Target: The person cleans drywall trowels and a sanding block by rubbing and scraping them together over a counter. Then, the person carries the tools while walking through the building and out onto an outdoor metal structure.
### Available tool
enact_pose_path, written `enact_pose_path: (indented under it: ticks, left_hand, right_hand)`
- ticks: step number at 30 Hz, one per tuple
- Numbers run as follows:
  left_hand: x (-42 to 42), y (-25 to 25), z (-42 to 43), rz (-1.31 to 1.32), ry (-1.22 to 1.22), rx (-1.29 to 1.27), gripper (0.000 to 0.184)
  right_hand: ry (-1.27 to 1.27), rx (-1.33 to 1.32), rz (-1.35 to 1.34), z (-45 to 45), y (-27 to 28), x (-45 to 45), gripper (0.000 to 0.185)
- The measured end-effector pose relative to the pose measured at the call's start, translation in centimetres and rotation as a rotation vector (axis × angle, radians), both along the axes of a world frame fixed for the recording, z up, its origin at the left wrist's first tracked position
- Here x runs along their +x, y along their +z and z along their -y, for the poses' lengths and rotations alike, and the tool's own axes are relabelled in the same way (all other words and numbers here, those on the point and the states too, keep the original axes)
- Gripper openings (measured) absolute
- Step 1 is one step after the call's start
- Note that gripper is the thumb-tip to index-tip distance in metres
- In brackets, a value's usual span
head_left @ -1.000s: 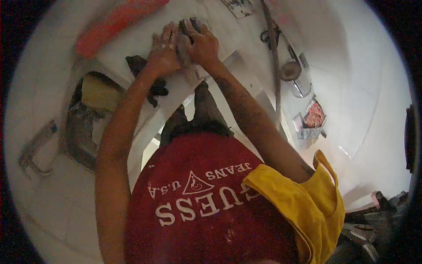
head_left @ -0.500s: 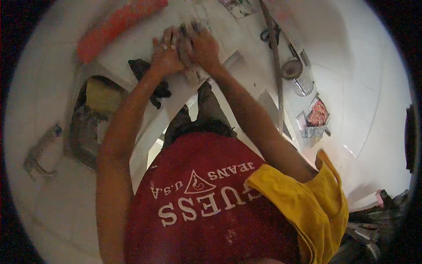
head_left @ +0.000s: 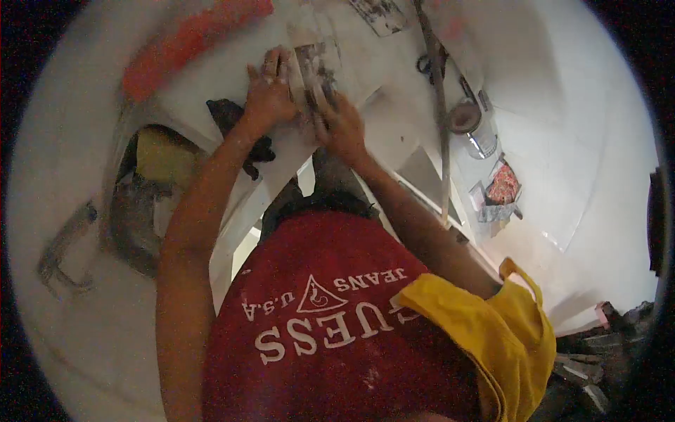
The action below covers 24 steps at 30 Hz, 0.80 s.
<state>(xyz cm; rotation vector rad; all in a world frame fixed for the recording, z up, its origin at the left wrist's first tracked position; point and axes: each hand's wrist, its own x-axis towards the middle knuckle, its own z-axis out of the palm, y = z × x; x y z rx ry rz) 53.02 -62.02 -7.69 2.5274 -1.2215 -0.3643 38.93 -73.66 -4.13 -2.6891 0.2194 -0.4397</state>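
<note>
Person's L hand (head_left: 271,98) open, fingers extended on a dusty strip (head_left: 298,81) nr the table's (head_left: 390,119) near edge; R hand (head_left: 341,128) against it, too blurred to tell if gripping. Black glove-like item (head_left: 225,114) by L wrist, can (head_left: 467,118) off to R.

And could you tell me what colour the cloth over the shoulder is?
The cloth is yellow, plain in the head view.

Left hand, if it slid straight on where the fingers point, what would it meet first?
The way looks free: the left hand points along the pale surface, probably passing just beside the end of the red object, though depth is unclear.
</note>
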Motion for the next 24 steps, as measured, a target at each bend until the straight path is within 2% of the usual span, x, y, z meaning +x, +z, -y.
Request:
enact_pose_path:
  ticks: [2,5,7,9,10,12,13,16,17,19,22,24]
  left_hand:
    - [0.5,-0.9,0.2,0.032,0.032,-0.011,0.11]
    - [-0.2,-1.0,0.0,0.068,0.025,0.015,0.11]
    - [-0.5,-0.9,0.0,0.089,0.037,0.007,0.109]
    - [-0.6,-0.5,-0.1,0.045,0.014,0.08,0.11]
    - [0.3,-0.3,0.2,0.026,0.002,0.124,0.11]
    - [0.8,0.2,0.3,0.001,0.01,0.047,0.111]
    - [0.3,0.3,0.2,-0.023,0.019,0.011,0.111]
    - [0.2,0.2,0.2,-0.056,0.018,0.002,0.109]
    - [-0.3,0.0,0.1,-0.025,0.029,-0.022,0.109]
    - [-0.4,-0.3,0.6,0.031,0.044,-0.087,0.11]
    - [-0.4,-0.6,0.3,0.075,0.003,-0.182,0.112]
    - [0.3,0.4,0.4,-0.059,0.019,-0.079,0.112]
  right_hand:
    - [0.006,-0.023,-0.051,0.0,-0.1,-0.4,0.057]
    - [-0.047,-0.031,-0.097,1.4,-1.0,5.5,0.055]
    - [0.0,-0.276,0.294,3.8,-4.1,12.8,0.054]
    - [-0.022,-0.197,-0.036,2.5,-2.0,10.4,0.053]
    - [-0.036,-0.119,-0.073,1.5,-1.4,7.1,0.054]
    - [-0.073,0.034,-0.143,-0.6,0.0,0.7,0.058]
    - [-0.033,-0.011,-0.079,-1.1,-0.2,-2.4,0.06]
    - [0.013,-0.057,0.042,-0.7,0.2,-1.3,0.065]
    - [-0.028,0.025,-0.057,0.3,-1.1,1.2,0.063]
    - [-0.003,0.018,0.011,2.7,-1.7,8.9,0.06]
    - [-0.066,-0.006,-0.293,2.6,0.4,11.4,0.058]
    - [-0.063,0.09,-0.254,1.4,-0.8,4.0,0.059]
